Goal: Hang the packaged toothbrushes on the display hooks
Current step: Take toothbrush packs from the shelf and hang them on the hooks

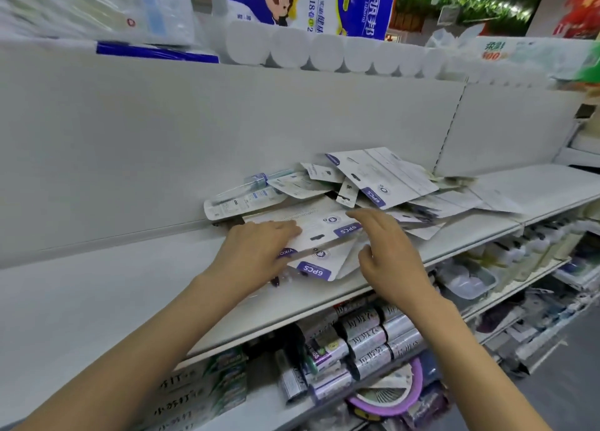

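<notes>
A loose pile of packaged toothbrushes [383, 180] lies on a white shelf [113, 294], backs up, several with purple "6PCS" corners. My left hand [256, 252] rests flat on the nearest white pack [319, 224], fingers on its left edge. Just right of it, my right hand [386, 248] hovers over the same packs with fingers spread, holding nothing. A second pack [319, 265] lies underneath, between both hands. One clear blister pack with a blue toothbrush [242, 195] leans against the back panel. No display hooks are visible.
White back panel [227, 132] rises behind the shelf. Toilet paper rolls [324, 52] and bagged tissue sit on top. Below the shelf edge are silver-wrapped rolls [373, 336], toothpaste boxes [207, 388] and a plastic container [467, 281].
</notes>
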`<state>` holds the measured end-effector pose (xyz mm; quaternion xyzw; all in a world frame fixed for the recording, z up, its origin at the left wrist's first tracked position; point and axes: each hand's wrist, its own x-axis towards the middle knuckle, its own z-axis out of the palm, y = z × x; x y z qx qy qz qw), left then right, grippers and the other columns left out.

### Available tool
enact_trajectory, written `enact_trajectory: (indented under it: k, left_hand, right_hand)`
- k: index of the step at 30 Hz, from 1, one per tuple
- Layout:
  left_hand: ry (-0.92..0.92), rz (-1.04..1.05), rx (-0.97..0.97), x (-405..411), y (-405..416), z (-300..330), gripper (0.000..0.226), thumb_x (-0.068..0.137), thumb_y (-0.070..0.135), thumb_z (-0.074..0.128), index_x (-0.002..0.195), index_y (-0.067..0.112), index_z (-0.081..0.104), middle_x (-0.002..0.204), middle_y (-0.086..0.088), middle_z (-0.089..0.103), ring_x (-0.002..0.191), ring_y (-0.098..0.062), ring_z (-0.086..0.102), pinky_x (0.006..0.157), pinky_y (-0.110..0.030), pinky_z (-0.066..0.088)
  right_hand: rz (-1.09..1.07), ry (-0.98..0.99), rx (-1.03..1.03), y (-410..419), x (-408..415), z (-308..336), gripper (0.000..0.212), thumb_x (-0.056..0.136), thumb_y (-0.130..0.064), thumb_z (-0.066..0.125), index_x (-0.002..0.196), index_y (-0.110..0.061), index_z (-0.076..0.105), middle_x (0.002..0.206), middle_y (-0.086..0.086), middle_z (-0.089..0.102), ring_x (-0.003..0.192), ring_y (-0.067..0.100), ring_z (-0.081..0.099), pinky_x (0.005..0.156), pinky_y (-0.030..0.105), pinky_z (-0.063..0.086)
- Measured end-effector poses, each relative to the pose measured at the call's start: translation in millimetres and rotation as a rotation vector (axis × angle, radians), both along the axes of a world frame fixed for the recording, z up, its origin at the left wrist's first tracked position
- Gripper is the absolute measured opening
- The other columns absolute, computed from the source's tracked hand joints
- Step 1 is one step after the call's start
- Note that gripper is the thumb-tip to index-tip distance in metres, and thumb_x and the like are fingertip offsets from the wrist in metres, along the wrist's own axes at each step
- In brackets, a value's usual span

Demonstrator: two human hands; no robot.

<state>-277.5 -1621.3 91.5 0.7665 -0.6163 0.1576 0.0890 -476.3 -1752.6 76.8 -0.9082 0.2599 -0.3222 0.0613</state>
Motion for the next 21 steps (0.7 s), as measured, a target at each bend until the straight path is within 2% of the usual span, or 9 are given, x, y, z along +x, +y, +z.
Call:
enact_trajectory:
  k: [2, 5, 9, 11, 13, 16, 18, 19, 21]
  left_hand:
    - [-0.014, -0.035, -0.042, 6.2, 4.8, -2.4, 0.044, 0.094, 0.037, 0.059, 0.138, 0.034, 0.050, 0.129, 0.010, 0.065, 0.103, -0.026, 0.068, 0.071, -0.036, 0.052]
    - [0.043, -0.064, -0.123, 14.3, 16.3, 0.7, 0.035, 0.096, 0.036, 0.056, 0.132, 0.035, 0.055, 0.117, 0.009, 0.071, 0.097, -0.025, 0.070, 0.068, -0.038, 0.056]
    - [0.084, -0.066, -0.160, 18.4, 32.4, 5.6, 0.036, 0.100, 0.047, 0.048, 0.135, 0.041, 0.049, 0.122, 0.012, 0.069, 0.103, -0.022, 0.068, 0.076, -0.036, 0.055]
    - [0.159, -0.083, -0.190, 24.1, 39.7, 8.2, 0.043, 0.098, 0.037, 0.057, 0.140, 0.041, 0.049, 0.133, 0.015, 0.064, 0.112, -0.021, 0.066, 0.083, -0.036, 0.055]
    - [0.195, -0.077, -0.181, 35.2, 44.1, 4.9, 0.053, 0.093, 0.022, 0.063, 0.142, 0.040, 0.050, 0.141, 0.019, 0.056, 0.125, -0.014, 0.058, 0.092, -0.032, 0.051]
    - [0.243, -0.027, -0.137, 50.7, 45.8, -5.8, 0.062, 0.086, 0.009, 0.053, 0.141, 0.037, 0.052, 0.144, 0.019, 0.053, 0.130, -0.013, 0.053, 0.098, -0.033, 0.049]
    - [0.229, -0.039, -0.125, 55.9, 40.6, -16.2, 0.063, 0.082, 0.012, 0.043, 0.141, 0.034, 0.052, 0.144, 0.016, 0.054, 0.127, -0.017, 0.056, 0.093, -0.037, 0.053]
    - [0.211, -0.043, -0.114, 59.3, 36.9, -21.0, 0.065, 0.082, 0.012, 0.043, 0.142, 0.033, 0.050, 0.146, 0.014, 0.053, 0.128, -0.019, 0.056, 0.093, -0.038, 0.053]
    - [0.187, -0.055, -0.113, 67.3, 30.6, -29.1, 0.067, 0.084, 0.006, 0.050, 0.145, 0.033, 0.047, 0.150, 0.011, 0.049, 0.135, -0.017, 0.050, 0.099, -0.037, 0.051]
  right_hand:
    - [0.026, -0.045, 0.006, -4.7, 13.4, 6.7, 0.067, 0.077, 0.011, 0.048, 0.140, -0.013, 0.051, 0.141, 0.002, 0.052, 0.134, 0.019, 0.043, 0.108, 0.027, 0.036]
    - [0.057, -0.074, 0.009, -11.9, 33.7, 20.2, 0.059, 0.082, 0.001, 0.046, 0.139, -0.016, 0.053, 0.140, -0.001, 0.053, 0.130, 0.016, 0.047, 0.103, 0.025, 0.038]
    - [0.156, -0.131, 0.213, -18.5, 55.4, 48.0, 0.057, 0.083, 0.008, 0.048, 0.131, -0.018, 0.062, 0.129, -0.008, 0.063, 0.115, 0.002, 0.055, 0.095, 0.011, 0.041]
    - [0.212, -0.092, 0.307, -21.7, 62.6, 61.6, 0.057, 0.081, 0.005, 0.047, 0.127, -0.021, 0.068, 0.124, -0.011, 0.068, 0.111, 0.001, 0.059, 0.096, 0.016, 0.044]
    - [0.299, -0.091, 0.433, -24.6, 67.8, 69.3, 0.054, 0.077, -0.008, 0.043, 0.120, -0.021, 0.073, 0.120, -0.011, 0.071, 0.111, 0.005, 0.062, 0.093, 0.025, 0.048]
    - [0.386, -0.165, 0.605, -28.4, 82.3, 75.4, 0.052, 0.076, -0.015, 0.039, 0.114, -0.016, 0.075, 0.116, -0.007, 0.074, 0.113, 0.009, 0.066, 0.096, 0.033, 0.051]
    - [0.331, -0.078, 0.534, -33.5, 97.1, 76.1, 0.039, 0.090, -0.022, 0.048, 0.121, -0.020, 0.072, 0.124, -0.009, 0.070, 0.115, 0.005, 0.062, 0.102, 0.032, 0.047]
    - [0.272, 0.039, 0.446, -36.0, 104.5, 76.2, 0.036, 0.095, -0.025, 0.054, 0.128, -0.023, 0.067, 0.129, -0.009, 0.067, 0.118, 0.005, 0.059, 0.103, 0.030, 0.044]
    - [0.164, 0.340, 0.268, -39.3, 119.5, 76.2, 0.048, 0.093, -0.026, 0.061, 0.141, -0.026, 0.055, 0.137, -0.004, 0.060, 0.123, 0.013, 0.055, 0.095, 0.029, 0.043]
